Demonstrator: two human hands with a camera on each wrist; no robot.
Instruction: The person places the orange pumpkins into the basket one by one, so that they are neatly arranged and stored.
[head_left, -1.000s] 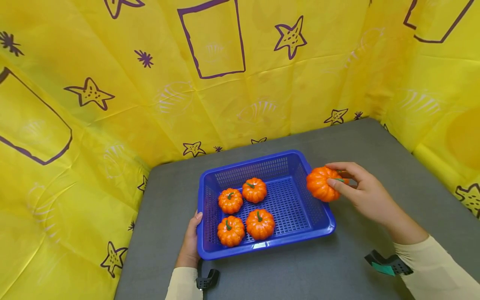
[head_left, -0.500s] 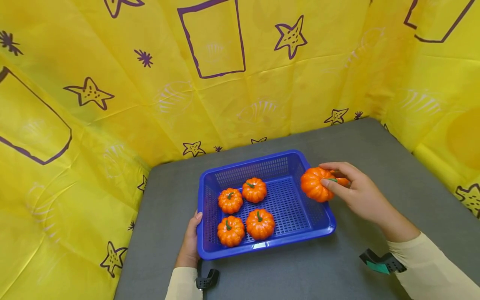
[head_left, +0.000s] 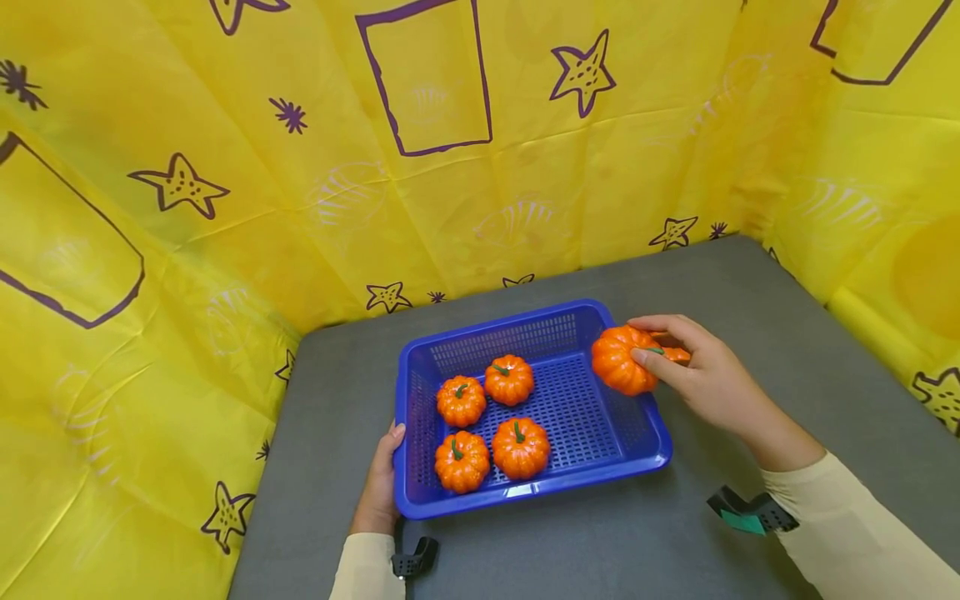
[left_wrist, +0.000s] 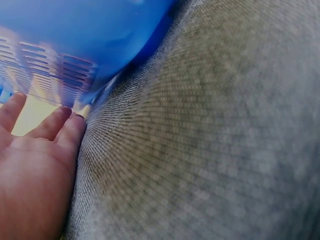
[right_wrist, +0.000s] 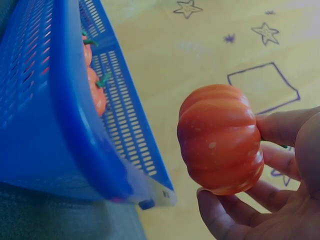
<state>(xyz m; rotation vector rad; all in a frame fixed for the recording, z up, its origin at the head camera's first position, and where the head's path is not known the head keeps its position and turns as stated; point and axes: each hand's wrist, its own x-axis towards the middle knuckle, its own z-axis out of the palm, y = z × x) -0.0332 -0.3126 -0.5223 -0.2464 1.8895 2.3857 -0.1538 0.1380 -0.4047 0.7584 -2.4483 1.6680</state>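
A blue plastic basket [head_left: 585, 477] with slotted walls holds several small orange pumpkins, among them one at the front middle [head_left: 521, 449] and one at the back [head_left: 509, 381]. My left hand [head_left: 381, 479] grips its left side, thumb at the rim; in the left wrist view the fingers [left_wrist: 47, 122] lie against the outer wall. My right hand [head_left: 712, 379] holds another pumpkin [head_left: 624, 360] by thumb and fingertips, above the basket's right rim in the head view. The right wrist view shows this pumpkin [right_wrist: 220, 137] tipped sideways, its stem end toward the palm and partly hidden.
Under the basket is a grey tabletop [head_left: 525, 558]. Yellow cloth [head_left: 450, 208] with drawn starfish and shells hangs behind and at both sides. Black wrist mounts [head_left: 752, 510] are strapped over the pale sleeves [head_left: 847, 517].
My right hand has moved left with its pumpkin, from beside the right rim to over it. The left hand, the basket and the pumpkins inside have stayed put.
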